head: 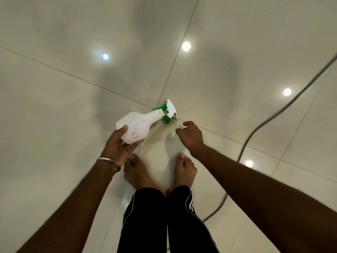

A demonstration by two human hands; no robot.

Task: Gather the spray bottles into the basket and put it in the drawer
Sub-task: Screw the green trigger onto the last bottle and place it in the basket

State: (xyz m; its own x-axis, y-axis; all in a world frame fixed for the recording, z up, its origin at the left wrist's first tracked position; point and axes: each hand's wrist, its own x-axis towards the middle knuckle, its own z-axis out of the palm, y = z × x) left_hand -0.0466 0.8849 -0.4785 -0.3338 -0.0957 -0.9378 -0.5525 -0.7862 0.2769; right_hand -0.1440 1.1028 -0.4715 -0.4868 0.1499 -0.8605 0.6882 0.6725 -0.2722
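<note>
Task at an early stage: left hand (119, 143) clamped on one spray bottle (138, 127), right hand (191, 136) beside it loosely apart and empty (basket and drawer not in view).

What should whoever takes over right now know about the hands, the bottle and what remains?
Left hand: holds the white spray bottle by its base, bottle tilted, green-and-white trigger head pointing away.
Right hand: empty, fingers loosely curled, hovering over the tiled floor.
A grey cable runs along the floor on the right, close to the bare feet.
Done: one bottle in hand.
Left: the basket, the drawer and any other bottles are out of view; find them, load the basket, then put it in the drawer.
</note>
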